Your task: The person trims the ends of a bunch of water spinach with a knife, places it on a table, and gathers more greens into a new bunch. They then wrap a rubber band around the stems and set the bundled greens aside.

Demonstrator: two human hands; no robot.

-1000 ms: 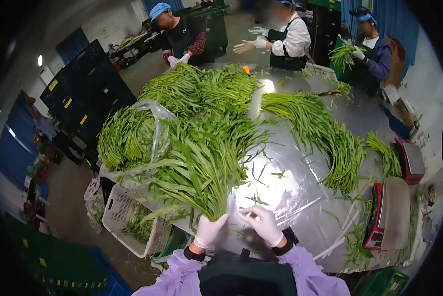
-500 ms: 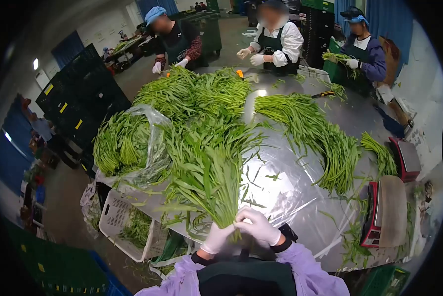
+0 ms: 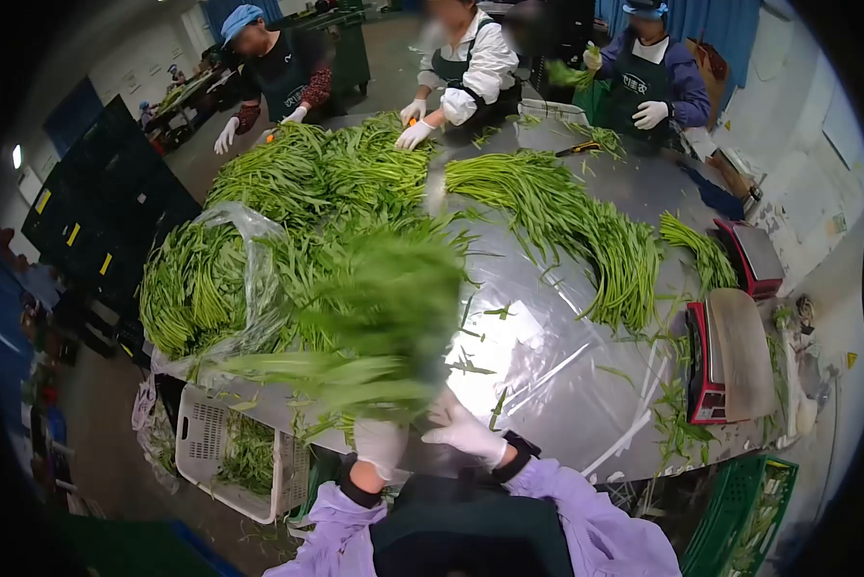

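Note:
My left hand [image 3: 382, 445], in a white glove, grips the stem end of a bunch of long green leafy stalks [image 3: 374, 317], which is blurred by motion above the near edge of the steel table [image 3: 567, 375]. My right hand [image 3: 466, 430], also gloved, lies just right of the bunch with its fingers spread, holding nothing. Both hands are at the table's near edge, in front of my purple sleeves.
Big heaps of the same greens [image 3: 326, 178] cover the far and left table, one in a clear bag [image 3: 249, 279]. Two red scales [image 3: 730, 356] stand at the right. A white crate [image 3: 230, 452] sits below left. Three gloved workers [image 3: 466, 67] stand at the far side.
The bunch has swung up and to the left and is now blurred. My right hand has let go of the stems and opened. The view has shifted left.

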